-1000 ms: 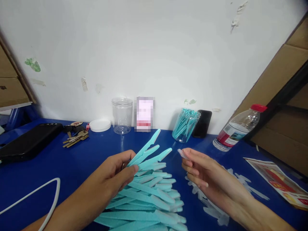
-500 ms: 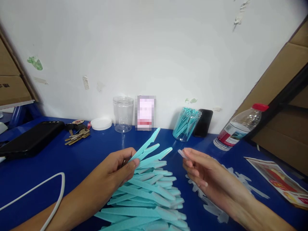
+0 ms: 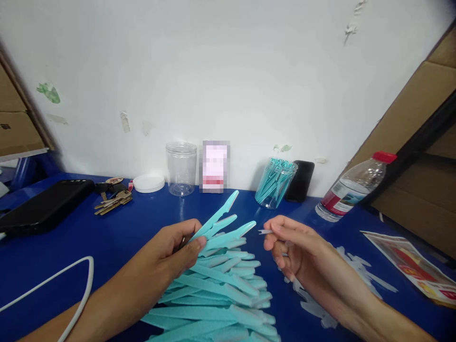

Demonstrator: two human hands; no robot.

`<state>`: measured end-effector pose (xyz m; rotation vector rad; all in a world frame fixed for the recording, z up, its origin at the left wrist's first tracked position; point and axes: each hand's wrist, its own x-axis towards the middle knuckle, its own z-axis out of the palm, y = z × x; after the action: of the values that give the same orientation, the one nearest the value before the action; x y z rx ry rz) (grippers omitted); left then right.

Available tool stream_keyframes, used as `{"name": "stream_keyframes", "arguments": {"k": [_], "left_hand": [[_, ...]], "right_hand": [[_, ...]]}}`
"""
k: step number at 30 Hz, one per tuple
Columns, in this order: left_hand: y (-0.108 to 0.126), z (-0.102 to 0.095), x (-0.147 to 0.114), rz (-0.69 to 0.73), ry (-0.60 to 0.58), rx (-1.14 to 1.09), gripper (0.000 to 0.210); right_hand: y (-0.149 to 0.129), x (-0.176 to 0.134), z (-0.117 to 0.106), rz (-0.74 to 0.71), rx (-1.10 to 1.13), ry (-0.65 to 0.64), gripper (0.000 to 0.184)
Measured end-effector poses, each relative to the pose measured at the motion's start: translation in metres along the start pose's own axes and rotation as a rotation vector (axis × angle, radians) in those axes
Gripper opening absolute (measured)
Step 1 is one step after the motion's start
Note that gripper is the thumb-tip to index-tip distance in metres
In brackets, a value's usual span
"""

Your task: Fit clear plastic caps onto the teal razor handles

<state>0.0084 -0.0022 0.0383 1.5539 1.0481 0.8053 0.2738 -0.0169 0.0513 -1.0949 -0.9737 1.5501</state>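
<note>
My left hand (image 3: 183, 249) is closed around a small fan of turquoise eyebrow razors (image 3: 216, 218), their blade ends pointing up and right. Beneath it a large heap of the same razors (image 3: 217, 285) lies on the blue table, many with pale covers over the blades. Just right of the held razors, my right hand (image 3: 299, 244) pinches a small clear plastic blade cover (image 3: 264, 232) between thumb and fingertips, apart from the razors. Loose clear covers (image 3: 317, 306) lie scattered under and beyond my right forearm, which hides part of them.
Along the wall stand a clear jar (image 3: 181, 168), a blurred upright screen (image 3: 214, 166), a jar of turquoise razors (image 3: 275, 184), a dark phone (image 3: 301, 180) and a water bottle (image 3: 352, 190). Leftward lie a white lid (image 3: 148, 183), keys (image 3: 113, 203), a black power bank (image 3: 46, 206) and a white cable (image 3: 87, 285).
My right hand has turned slightly and shifted a little left, so the clear cover now points toward the razors, edge-on. My left hand and its razors have barely moved.
</note>
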Motion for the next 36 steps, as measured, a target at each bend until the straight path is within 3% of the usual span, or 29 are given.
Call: {"name": "stream_keyframes", "arguments": {"k": [5, 13, 22, 29, 36], "left_hand": [[0.0054, 0.0034, -0.0009, -0.025, 0.062, 0.04, 0.047], [-0.003, -0.0014, 0.0003, -0.014, -0.057, 0.047, 0.048], [0.0032, 0.0028, -0.0022, -0.009, -0.027, 0.051, 0.049], [0.001, -0.0011, 0.0009, -0.019, -0.104, 0.036, 0.047], [0.0036, 0.0022, -0.0027, -0.032, -0.075, 0.068, 0.05]], "right_hand": [[-0.0005, -0.0027, -0.0007, -0.03, -0.073, 0.0, 0.024], [0.0037, -0.0018, 0.0003, -0.219, -0.239, 0.015, 0.027], [0.0012, -0.0038, 0.0028, -0.214, -0.295, 0.007, 0.029], [0.0039, -0.0041, 0.0011, -0.222, -0.311, 0.017, 0.028], [0.0057, -0.0039, -0.001, -0.222, -0.347, -0.006, 0.027]]}}
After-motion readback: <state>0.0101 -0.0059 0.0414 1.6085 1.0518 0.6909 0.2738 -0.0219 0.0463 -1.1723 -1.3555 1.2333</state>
